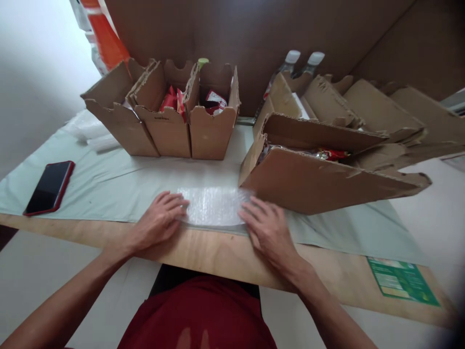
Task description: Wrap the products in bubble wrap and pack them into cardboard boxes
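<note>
A sheet of clear bubble wrap (214, 206) lies flat near the front edge of the wooden table (218, 254). My left hand (160, 220) rests palm down on its left edge, fingers stretched out. On the sheet's right edge lies my right hand (267, 228), also flat with fingers spread. Neither hand grips anything.
Three open cardboard boxes (167, 116) with red packets stand at the back left. A long cardboard box (312, 182) with red packets sits right of the sheet, more cardboard and two bottles (301, 60) behind. A red-cased phone (50, 187) lies far left, a green label (401, 281) front right.
</note>
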The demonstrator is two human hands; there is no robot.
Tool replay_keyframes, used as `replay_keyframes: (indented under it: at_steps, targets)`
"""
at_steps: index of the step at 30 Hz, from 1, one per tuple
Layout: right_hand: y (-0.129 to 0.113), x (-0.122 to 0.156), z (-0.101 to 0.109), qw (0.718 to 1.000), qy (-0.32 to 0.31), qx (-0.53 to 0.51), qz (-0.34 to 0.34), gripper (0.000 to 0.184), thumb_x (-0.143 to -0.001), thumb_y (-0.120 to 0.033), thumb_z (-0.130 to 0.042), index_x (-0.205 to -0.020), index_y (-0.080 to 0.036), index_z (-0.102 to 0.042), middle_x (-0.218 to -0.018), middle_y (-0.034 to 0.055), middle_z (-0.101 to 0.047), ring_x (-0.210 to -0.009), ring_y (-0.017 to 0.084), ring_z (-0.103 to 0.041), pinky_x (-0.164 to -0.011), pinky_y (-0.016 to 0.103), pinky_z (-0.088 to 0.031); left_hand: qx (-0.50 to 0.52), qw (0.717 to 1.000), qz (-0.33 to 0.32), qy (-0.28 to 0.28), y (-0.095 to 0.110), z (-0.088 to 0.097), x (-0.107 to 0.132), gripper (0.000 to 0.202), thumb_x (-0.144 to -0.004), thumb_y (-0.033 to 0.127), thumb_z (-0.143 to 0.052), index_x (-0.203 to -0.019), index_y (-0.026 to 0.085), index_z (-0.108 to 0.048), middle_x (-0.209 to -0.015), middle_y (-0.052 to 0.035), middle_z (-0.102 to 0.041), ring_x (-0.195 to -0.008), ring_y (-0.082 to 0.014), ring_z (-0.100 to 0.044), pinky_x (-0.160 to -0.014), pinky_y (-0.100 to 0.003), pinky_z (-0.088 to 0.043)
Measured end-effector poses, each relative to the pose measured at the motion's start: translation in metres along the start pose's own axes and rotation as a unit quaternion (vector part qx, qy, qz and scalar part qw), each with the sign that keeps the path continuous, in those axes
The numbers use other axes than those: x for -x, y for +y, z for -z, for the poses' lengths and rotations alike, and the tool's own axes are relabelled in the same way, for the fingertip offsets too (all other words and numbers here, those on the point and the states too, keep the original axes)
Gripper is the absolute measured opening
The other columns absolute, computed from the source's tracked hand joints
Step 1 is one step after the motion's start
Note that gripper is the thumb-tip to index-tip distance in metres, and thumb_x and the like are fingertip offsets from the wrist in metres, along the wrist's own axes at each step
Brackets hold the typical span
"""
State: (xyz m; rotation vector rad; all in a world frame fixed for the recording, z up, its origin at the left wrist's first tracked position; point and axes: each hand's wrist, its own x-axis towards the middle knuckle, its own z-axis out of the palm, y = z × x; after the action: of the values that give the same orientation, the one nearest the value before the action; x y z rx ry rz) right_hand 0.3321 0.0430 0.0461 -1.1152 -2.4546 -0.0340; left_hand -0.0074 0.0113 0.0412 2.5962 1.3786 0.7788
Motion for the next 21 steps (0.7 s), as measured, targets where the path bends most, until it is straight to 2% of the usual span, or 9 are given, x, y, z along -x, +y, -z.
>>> replay_keyframes:
  at_steps: [2,4,6,8,11,13,16,18,21]
  targets:
    - [0.005,0.017,-0.01,0.999,-0.043,-0.01,-0.003,0.027,-0.101,-0.023,-0.052,-0.118,-0.019,-0.074,-0.133,0.0136,-0.073,-0.125,0.032,-0.065,-0.1,0.051,-0.049,0.019,0.999,0.024,-0.041,-0.006,-0.009,0.014,0.034,-0.089,0.012,-0.056,-0.12,0.023,-0.066,-0.142,-0.0111,-0.067,-0.138,-0.0307,-0.058,-0.117,-0.06,-0.043]
    - [0.005,0.02,-0.011,0.999,-0.031,-0.021,-0.036,0.031,-0.104,-0.035,-0.053,-0.122,-0.019,-0.072,-0.138,0.0155,-0.069,-0.129,0.033,-0.063,-0.103,0.053,-0.048,0.019,0.999,0.049,-0.009,-0.002,-0.01,0.016,0.046,-0.092,0.019,-0.058,-0.138,0.023,-0.057,-0.152,-0.0146,-0.058,-0.145,-0.0329,-0.052,-0.121,-0.063,-0.037]
    - [-0.003,0.008,-0.01,0.998,-0.013,-0.027,-0.053,0.033,-0.105,-0.036,-0.05,-0.127,-0.021,-0.07,-0.14,0.0141,-0.068,-0.132,0.032,-0.061,-0.105,0.053,-0.048,0.011,0.998,0.046,0.035,0.009,-0.01,0.007,0.053,-0.096,0.02,-0.058,-0.148,0.025,-0.05,-0.157,-0.0144,-0.053,-0.149,-0.0322,-0.047,-0.123,-0.061,-0.035]
    - [-0.018,-0.015,-0.014,0.998,-0.034,-0.037,-0.031,0.035,-0.106,-0.031,-0.048,-0.133,-0.022,-0.067,-0.145,0.0134,-0.065,-0.136,0.031,-0.059,-0.107,0.051,-0.048,0.005,0.999,0.027,0.046,0.021,-0.016,-0.008,0.054,-0.097,0.017,-0.056,-0.15,0.025,-0.049,-0.159,-0.0137,-0.052,-0.152,-0.0307,-0.043,-0.125,-0.057,-0.035]
    - [-0.032,-0.04,-0.033,0.991,-0.108,-0.061,0.046,0.037,-0.104,-0.026,-0.05,-0.138,-0.021,-0.065,-0.152,0.0143,-0.059,-0.142,0.03,-0.053,-0.111,0.05,-0.047,-0.006,1.0,0.024,-0.018,0.025,-0.034,-0.022,0.048,-0.097,0.014,-0.052,-0.145,0.021,-0.056,-0.155,-0.0145,-0.057,-0.15,-0.0304,-0.047,-0.125,-0.056,-0.035]
    - [-0.025,-0.035,-0.044,0.986,-0.139,-0.063,0.064,0.039,-0.104,-0.027,-0.052,-0.14,-0.021,-0.065,-0.154,0.0139,-0.058,-0.143,0.03,-0.052,-0.113,0.051,-0.045,-0.003,0.996,0.041,-0.074,0.018,-0.045,-0.02,0.045,-0.099,0.016,-0.05,-0.142,0.02,-0.06,-0.153,-0.0137,-0.059,-0.148,-0.03,-0.049,-0.125,-0.058,-0.035]
    - [0.009,0.0,-0.042,0.993,-0.112,-0.028,-0.017,0.038,-0.106,-0.031,-0.045,-0.136,-0.022,-0.068,-0.148,0.0131,-0.063,-0.136,0.03,-0.058,-0.105,0.051,-0.048,0.027,0.992,0.048,-0.116,0.004,-0.049,-0.01,0.045,-0.1,0.02,-0.052,-0.144,0.024,-0.058,-0.159,-0.0089,-0.054,-0.152,-0.0274,-0.044,-0.126,-0.057,-0.034]
    - [0.033,0.025,-0.029,0.994,-0.057,0.004,-0.096,0.039,-0.108,-0.035,-0.04,-0.123,-0.021,-0.074,-0.132,0.0121,-0.073,-0.121,0.03,-0.066,-0.096,0.049,-0.051,0.045,0.994,0.048,-0.087,0.0,-0.045,-0.005,0.043,-0.098,0.019,-0.053,-0.14,0.026,-0.06,-0.157,-0.0072,-0.057,-0.149,-0.0261,-0.048,-0.124,-0.054,-0.038]
    - [0.048,0.04,-0.014,0.989,0.005,0.044,-0.145,0.04,-0.108,-0.038,-0.041,-0.111,-0.019,-0.076,-0.109,0.0108,-0.079,-0.098,0.028,-0.071,-0.087,0.045,-0.05,0.005,0.994,0.109,0.029,-0.001,-0.035,0.0,0.032,-0.097,0.021,-0.054,-0.126,0.024,-0.067,-0.133,-0.0105,-0.071,-0.125,-0.0287,-0.065,-0.109,-0.052,-0.051]
